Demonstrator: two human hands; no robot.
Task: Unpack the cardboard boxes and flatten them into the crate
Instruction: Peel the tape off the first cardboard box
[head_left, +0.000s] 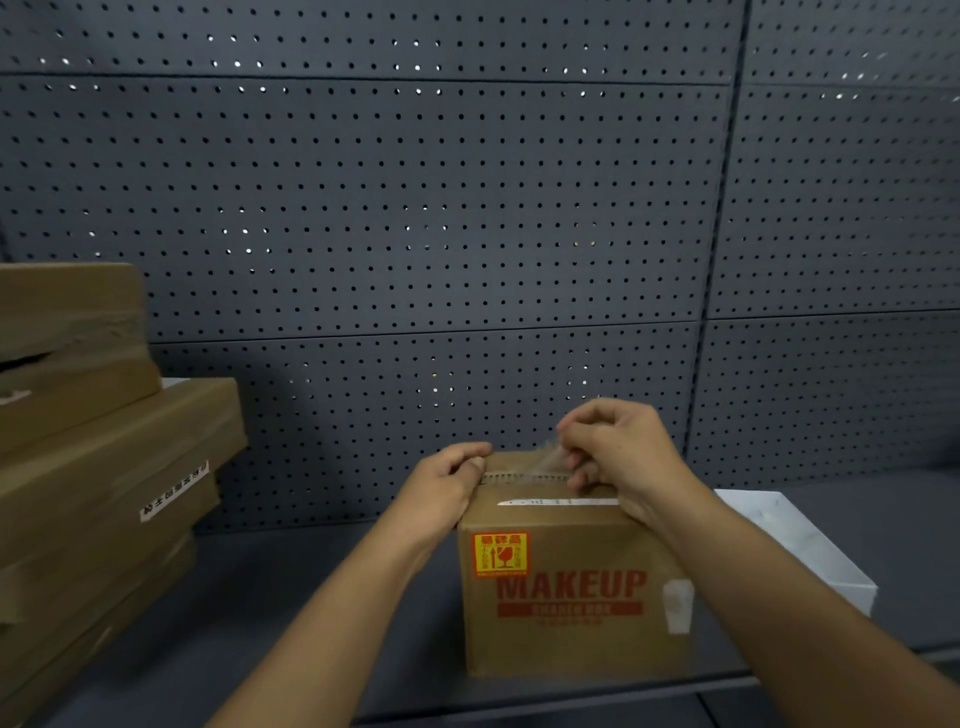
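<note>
Nearest the camera, two bare forearms reach in from 6 o'clock toward a small cardboard box (571, 597) standing upright on the dark worktop (311, 597), just right of centre at about 5 o'clock in the view. Its front face carries red "MAKEUP" lettering, an orange and yellow fragile sticker at the upper left corner and a pale scrap of label near the right edge.

The left hand (447, 488) sits at the box's top left corner, at 9 o'clock of the lid, its fingers curled over the edge so that its grip is clamped on the box. The right hand (618, 457) is over the lid's far right part, at about 1 o'clock of the box, its fingers drawn together and pinching a strip of clear tape (545, 460), which lifts off the top seam and looks blurred. A white strip of label lies along the lid's near edge.

Just beside the box at 3 o'clock lies a white tray (810, 551), touching or nearly touching it; which, I cannot tell. At 9 o'clock of the view, well apart from the box, a stack of flat brown cardboard boxes (104, 467) leans unevenly, one bearing a white printed label.

Behind everything stands a dark grey pegboard wall (467, 208).
</note>
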